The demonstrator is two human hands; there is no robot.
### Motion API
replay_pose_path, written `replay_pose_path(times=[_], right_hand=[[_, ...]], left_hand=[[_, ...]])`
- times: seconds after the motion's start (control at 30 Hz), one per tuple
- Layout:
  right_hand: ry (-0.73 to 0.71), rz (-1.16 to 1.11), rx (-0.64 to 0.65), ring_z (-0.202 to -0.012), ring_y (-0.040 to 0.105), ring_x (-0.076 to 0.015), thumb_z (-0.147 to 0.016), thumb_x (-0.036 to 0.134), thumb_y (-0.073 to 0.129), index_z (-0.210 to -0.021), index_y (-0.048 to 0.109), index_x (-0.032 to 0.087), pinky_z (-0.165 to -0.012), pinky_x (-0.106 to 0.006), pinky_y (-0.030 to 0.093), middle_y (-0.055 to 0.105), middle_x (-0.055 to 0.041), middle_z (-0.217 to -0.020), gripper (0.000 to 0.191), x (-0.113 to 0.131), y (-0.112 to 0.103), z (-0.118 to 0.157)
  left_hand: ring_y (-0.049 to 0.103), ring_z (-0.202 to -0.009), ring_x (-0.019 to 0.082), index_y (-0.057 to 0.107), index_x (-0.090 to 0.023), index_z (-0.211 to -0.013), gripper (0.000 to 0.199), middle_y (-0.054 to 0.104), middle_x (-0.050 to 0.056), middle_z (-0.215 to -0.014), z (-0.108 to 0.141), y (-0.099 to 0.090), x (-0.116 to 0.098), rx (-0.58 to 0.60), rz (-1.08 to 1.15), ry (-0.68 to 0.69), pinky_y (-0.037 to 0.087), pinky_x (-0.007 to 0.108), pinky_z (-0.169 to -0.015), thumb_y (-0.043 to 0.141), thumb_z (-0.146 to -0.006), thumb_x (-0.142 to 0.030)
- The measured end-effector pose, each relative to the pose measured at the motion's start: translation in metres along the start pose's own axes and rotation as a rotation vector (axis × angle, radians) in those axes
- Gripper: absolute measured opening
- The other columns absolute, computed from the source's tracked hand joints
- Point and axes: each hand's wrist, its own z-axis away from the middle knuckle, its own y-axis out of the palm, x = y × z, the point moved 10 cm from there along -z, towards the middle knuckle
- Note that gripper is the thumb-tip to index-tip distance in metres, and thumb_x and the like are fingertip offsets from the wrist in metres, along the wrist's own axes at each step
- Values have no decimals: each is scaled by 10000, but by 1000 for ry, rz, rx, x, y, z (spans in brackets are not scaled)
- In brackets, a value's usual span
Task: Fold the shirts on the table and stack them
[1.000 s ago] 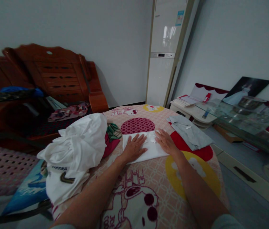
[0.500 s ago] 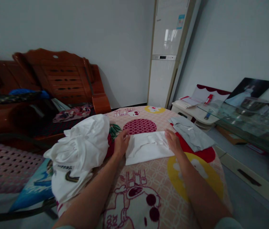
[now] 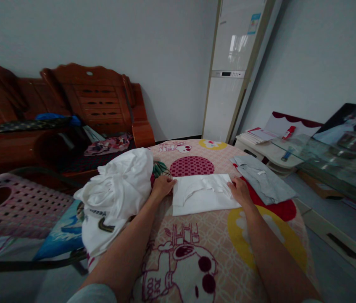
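Note:
A white T-shirt (image 3: 206,204), folded into a flat rectangle with its neckline showing on top, lies on the patterned tablecloth (image 3: 225,240) in front of me. My left hand (image 3: 163,186) is closed at its far left corner, fingers curled on the edge. At the right edge, my right hand (image 3: 241,192) pinches the cloth near the far corner. The fingertips are partly hidden. Left of my left arm sits a crumpled heap of white clothing (image 3: 122,179) with dark lettering. A folded grey shirt (image 3: 264,181) rests beyond my right hand.
Wooden chairs (image 3: 92,94) stand at the back left, near a pink woven basket (image 3: 29,206). A tall white air conditioner (image 3: 225,105) fills the corner. To the right are a glass shelf (image 3: 319,162) and a low white cabinet (image 3: 256,149).
My view has turned slightly left, so everything appears shifted right. The left fingers, spread before, are now curled at the T-shirt's corner. The T-shirt lies a little flatter.

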Motion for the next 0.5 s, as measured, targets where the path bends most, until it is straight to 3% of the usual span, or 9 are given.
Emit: replay_pose_path(times=[0.1, 0.23, 0.37, 0.5], right_hand=[[20, 5, 11, -1151, 552, -311, -849, 339, 477, -954, 665, 151, -1028, -463, 382, 640, -196, -1218, 286, -2, 4, 1], [31, -3, 40, -1246, 497, -332, -865, 354, 469, -1050, 642, 156, -1072, -502, 332, 597, -195, -1300, 322, -2, 9, 3], [25, -5, 52, -1145, 551, -319, -845, 365, 500, -970, 638, 169, -1019, -471, 383, 645, -177, -1176, 270, 0, 7, 1], [43, -14, 46, -1005, 598, -289, -806, 364, 540, -868, 632, 177, -944, -435, 437, 673, -143, -1028, 218, 2, 1, -3]], left_hand=[[679, -789, 233, 661, -189, -648, 365, 678, 68, -636, 0, 6, 0, 64, -59, 5, 421, 271, -684, 528, -880, -438], [680, -826, 262, 654, -183, -681, 383, 687, 105, -691, 4, 9, -3, 81, -131, 40, 422, 282, -680, 548, -846, -512], [678, -847, 271, 652, -178, -712, 387, 699, 121, -735, 8, 11, -7, 95, -164, 49, 414, 279, -670, 581, -814, -545], [669, -804, 271, 603, -191, -613, 408, 665, 109, -656, 9, 13, -10, 135, -154, 62, 395, 283, -647, 572, -819, -542]])
